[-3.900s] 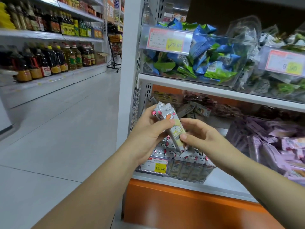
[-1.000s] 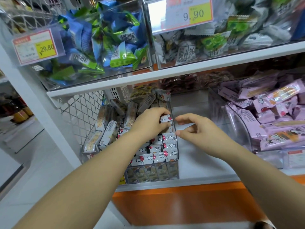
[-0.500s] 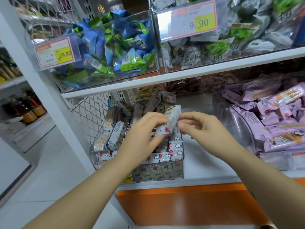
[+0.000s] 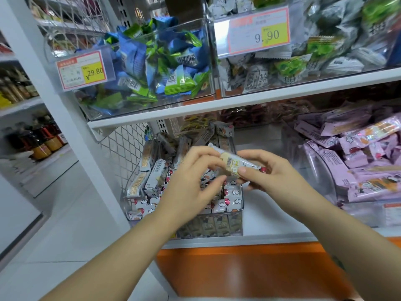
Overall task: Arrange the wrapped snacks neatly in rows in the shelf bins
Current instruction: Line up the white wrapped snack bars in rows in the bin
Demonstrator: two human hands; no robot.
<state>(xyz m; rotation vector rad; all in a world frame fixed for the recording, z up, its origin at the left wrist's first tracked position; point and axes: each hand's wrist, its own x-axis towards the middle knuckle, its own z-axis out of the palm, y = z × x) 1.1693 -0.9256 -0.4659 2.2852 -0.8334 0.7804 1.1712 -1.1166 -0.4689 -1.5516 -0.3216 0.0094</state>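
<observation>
Over the clear bin [image 4: 217,228] on the lower shelf [image 4: 262,224]: one wrapped snack [image 4: 235,165], tilted, pale with a yellow panel, print too blurred to read. Pinched at its upper end by the left hand [image 4: 191,185], fingers curled, and at its lower end by the right hand [image 4: 275,177], thumb on top. Beneath, more wrappers of the same kind, white with red balloons and clouds. Stood in rows at the front, tumbled loose at the back left, too many to count. Up one shelf, two tags. One price tag [image 4: 83,70] reading "29.80" on a bin of blue and green packets [image 4: 156,68]. A second price tag [image 4: 259,32] reading "9.90" on a bin of grey and green packets [image 4: 325,51]. Smaller lettering on both unreadable. To the right, pink packets [image 4: 358,161] heaped in another bin.
</observation>
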